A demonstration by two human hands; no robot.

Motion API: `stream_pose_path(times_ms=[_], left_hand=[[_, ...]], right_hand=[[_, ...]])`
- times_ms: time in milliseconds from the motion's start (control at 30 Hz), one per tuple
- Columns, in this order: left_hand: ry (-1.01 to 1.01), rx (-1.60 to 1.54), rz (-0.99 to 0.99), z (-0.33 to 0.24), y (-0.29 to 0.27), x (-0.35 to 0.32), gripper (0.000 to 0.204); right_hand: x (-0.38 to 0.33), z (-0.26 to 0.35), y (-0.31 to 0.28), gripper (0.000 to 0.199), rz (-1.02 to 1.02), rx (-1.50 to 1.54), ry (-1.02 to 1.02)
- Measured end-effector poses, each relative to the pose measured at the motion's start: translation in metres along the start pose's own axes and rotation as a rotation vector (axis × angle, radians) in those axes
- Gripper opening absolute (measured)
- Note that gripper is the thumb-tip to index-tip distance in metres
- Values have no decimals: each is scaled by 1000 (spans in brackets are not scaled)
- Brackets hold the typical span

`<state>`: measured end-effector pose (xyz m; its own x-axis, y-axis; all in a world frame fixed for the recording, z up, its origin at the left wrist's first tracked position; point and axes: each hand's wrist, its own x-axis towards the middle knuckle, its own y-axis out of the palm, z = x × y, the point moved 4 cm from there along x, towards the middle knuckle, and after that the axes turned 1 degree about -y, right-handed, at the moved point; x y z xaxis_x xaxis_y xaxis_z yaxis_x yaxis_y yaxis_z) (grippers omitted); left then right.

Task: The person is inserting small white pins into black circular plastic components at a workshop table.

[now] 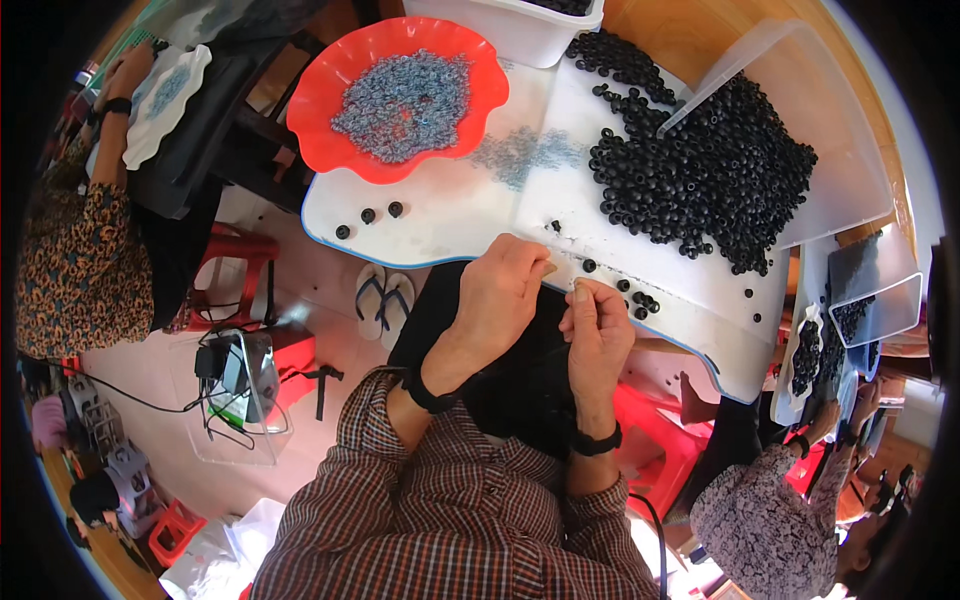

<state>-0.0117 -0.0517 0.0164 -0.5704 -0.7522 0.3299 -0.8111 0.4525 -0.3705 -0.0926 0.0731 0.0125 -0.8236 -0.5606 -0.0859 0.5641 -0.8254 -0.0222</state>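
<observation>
Over the near edge of the white table, my left hand (pixel 495 305) is closed in a pinch, and what its fingers hold, if anything, is too small to make out. Just to its right, my right hand (pixel 599 335) is also pinched, with a tiny pale speck at its fingertips that I cannot name. A few small round black pieces (pixel 589 266) lie on the table beside the fingers. More black pieces (pixel 396 209) sit to the left of my left hand. A large heap of the same black pieces (pixel 720 165) spreads across the right side of the table.
A scalloped red bowl (pixel 310 100) holds many small clear bluish pieces, with more scattered beside it. A white tub (pixel 490 30) stands behind. A tilted translucent bin (pixel 850 170) rests against the heap. Other people work at left (pixel 85 270) and right (pixel 770 530).
</observation>
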Motion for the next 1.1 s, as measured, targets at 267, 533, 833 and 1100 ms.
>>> stream_pose_path(times_ms=[267,533,833,1100], left_hand=[[66,192,58,-14,6,0,15],[214,133,84,-28,32,3,20],[249,276,149,-30,44,5,18],[285,208,182,-32,48,4,19]], right_hand=[[-7,-3,-19,13,-49,-32,-8],[-7,-6,-30,16,-97,75,12],[-3,-13,-39,17,-100,220,2],[-1,-14,-41,16,-102,216,-17]])
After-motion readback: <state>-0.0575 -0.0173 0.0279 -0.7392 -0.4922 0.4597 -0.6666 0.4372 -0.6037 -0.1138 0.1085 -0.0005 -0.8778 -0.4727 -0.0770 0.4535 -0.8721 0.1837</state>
